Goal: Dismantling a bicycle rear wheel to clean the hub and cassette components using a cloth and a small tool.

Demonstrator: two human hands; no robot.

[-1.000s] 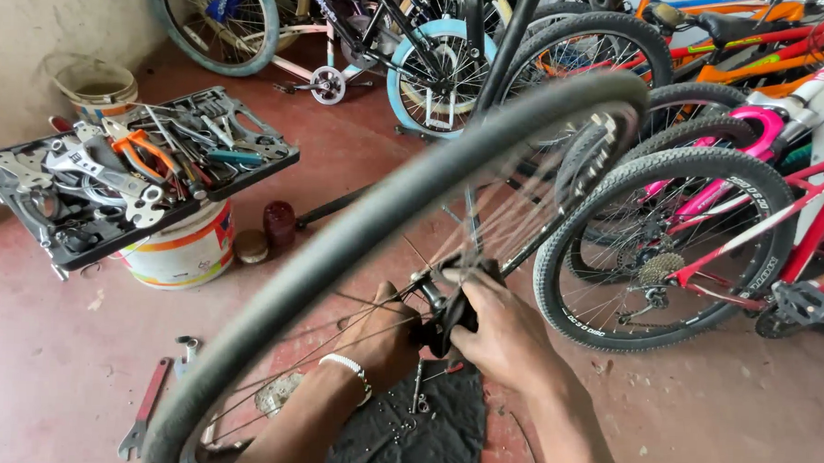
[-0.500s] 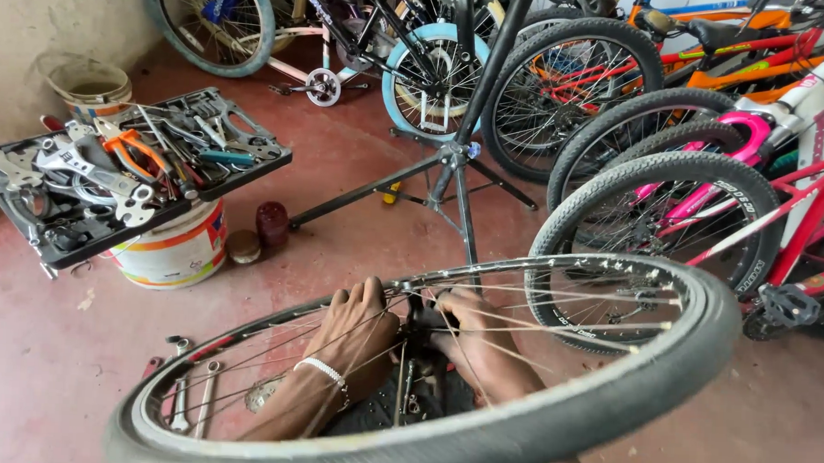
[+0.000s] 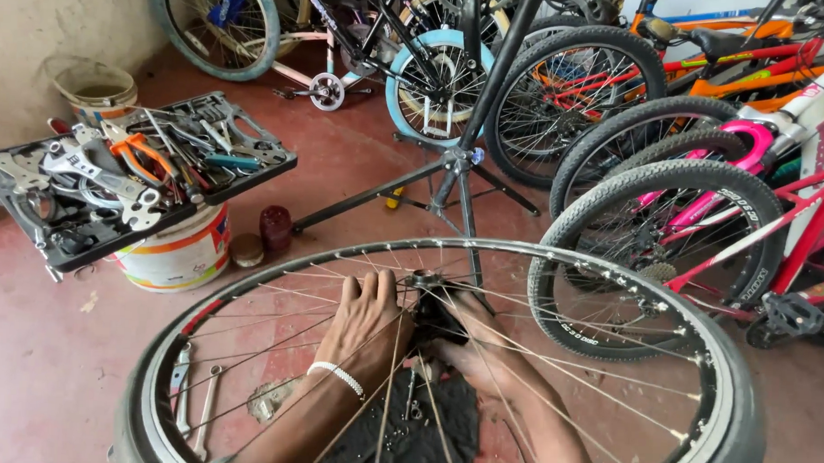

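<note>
Left hand (image 3: 365, 323) and right hand (image 3: 481, 353) both reach through the spokes and are closed around the hub (image 3: 428, 300) of the bike wheel (image 3: 726, 398), which lies near flat over the red concrete floor (image 3: 42, 374). Dark cloth (image 3: 423, 433) under the hub, wrenches (image 3: 191, 402) on the floor left. Beyond: repair stand (image 3: 460, 165), tool tray (image 3: 131, 181) atop a paint bucket (image 3: 178, 251), parked bikes (image 3: 707, 160) along the back and right.
</note>
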